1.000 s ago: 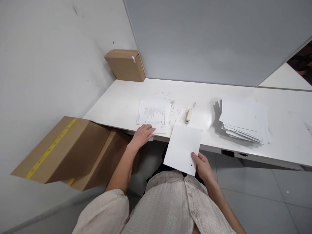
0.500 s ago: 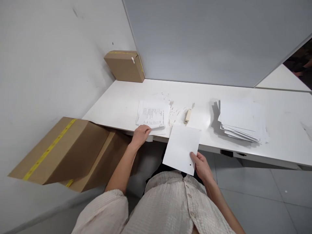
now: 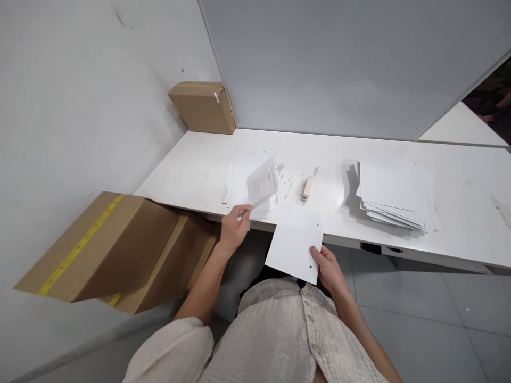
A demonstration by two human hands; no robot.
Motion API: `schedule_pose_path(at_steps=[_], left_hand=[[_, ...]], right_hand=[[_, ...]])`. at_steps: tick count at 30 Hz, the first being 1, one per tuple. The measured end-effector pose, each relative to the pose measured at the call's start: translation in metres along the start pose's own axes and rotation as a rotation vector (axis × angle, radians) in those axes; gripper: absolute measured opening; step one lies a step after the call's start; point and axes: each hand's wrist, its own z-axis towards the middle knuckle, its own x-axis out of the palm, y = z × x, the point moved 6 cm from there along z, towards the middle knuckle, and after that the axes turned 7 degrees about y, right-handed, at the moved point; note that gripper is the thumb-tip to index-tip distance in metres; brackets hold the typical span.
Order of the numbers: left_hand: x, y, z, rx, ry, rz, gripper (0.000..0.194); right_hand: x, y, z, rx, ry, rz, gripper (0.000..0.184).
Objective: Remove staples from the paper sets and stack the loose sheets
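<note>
Between the fingertips of my left hand (image 3: 235,227) is the near corner of a printed sheet (image 3: 262,184), its far part lifted and curling above a low pile of paper (image 3: 236,181). My right hand (image 3: 328,264) pinches the right edge of a white sheet of paper (image 3: 294,247) with the thumb on top. Two small dark holes show along that edge, and the sheet reaches over the table's front edge. Just beyond it lies a small beige block-like tool (image 3: 307,189), whose kind I cannot make out.
A thick, uneven stack of paper (image 3: 393,191) sits right of centre on the white table (image 3: 319,151). One cardboard box (image 3: 203,109) stands in the back left corner. Larger boxes with yellow tape (image 3: 99,250) are below the table's left end. Small paper scraps (image 3: 289,186) are scattered mid-table.
My left hand has lifted the printed sheet off the left pile and moved slightly right. The sheet in my right hand has shifted a little, and a second hole now shows.
</note>
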Motion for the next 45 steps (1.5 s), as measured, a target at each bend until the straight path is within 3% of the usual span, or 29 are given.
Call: schedule_pose_path(at_steps=[4, 6, 11, 16, 19, 21, 23, 26, 28, 31, 35, 39, 42, 45], left_hand=[[0.035, -0.056, -0.039, 0.443, 0.254, 0.04, 0.021], [0.053, -0.07, -0.06, 0.569, 0.361, 0.047, 0.024], [0.081, -0.08, -0.087, 0.629, 0.53, 0.096, 0.027], [0.078, -0.089, -0.086, 0.581, 0.582, 0.046, 0.013], [0.07, -0.074, -0.072, 0.352, 0.528, 0.028, 0.021], [0.067, -0.049, -0.06, 0.086, 0.458, 0.095, 0.029], [0.072, -0.021, -0.053, -0.141, 0.462, 0.108, 0.036], [0.098, 0.002, -0.051, -0.316, 0.568, -0.176, 0.042], [0.112, 0.002, -0.049, -0.375, 0.551, -0.461, 0.042], [0.108, -0.013, -0.038, -0.376, 0.367, -0.719, 0.037], [0.078, -0.05, -0.007, -0.238, 0.179, -0.764, 0.029], [0.057, -0.075, 0.023, -0.106, 0.042, -0.782, 0.023], [0.06, -0.081, 0.032, -0.041, 0.012, -0.8, 0.022], [0.074, -0.076, 0.032, -0.067, 0.044, -0.831, 0.027]], right_hand=[[-0.006, -0.004, 0.004, 0.009, -0.032, -0.001, 0.046], [-0.012, -0.007, 0.007, -0.002, -0.038, 0.002, 0.046], [-0.02, -0.01, 0.008, -0.043, -0.075, 0.015, 0.05], [-0.018, -0.006, 0.006, -0.082, -0.066, -0.013, 0.049], [-0.021, -0.007, 0.008, -0.12, -0.076, -0.026, 0.046], [-0.026, -0.009, 0.01, -0.133, -0.087, -0.044, 0.043], [-0.029, -0.012, 0.012, -0.139, -0.093, -0.075, 0.041], [-0.03, -0.011, 0.01, -0.155, -0.091, -0.139, 0.04], [-0.027, -0.004, 0.004, -0.198, -0.086, -0.193, 0.039], [-0.022, 0.022, -0.008, -0.331, -0.118, -0.31, 0.035], [-0.013, 0.076, -0.019, -0.55, -0.191, -0.482, 0.029], [-0.007, 0.119, -0.01, -0.733, -0.178, -0.462, 0.023], [-0.012, 0.129, 0.007, -0.767, -0.21, -0.438, 0.021], [-0.017, 0.124, 0.024, -0.772, -0.191, -0.434, 0.025]])
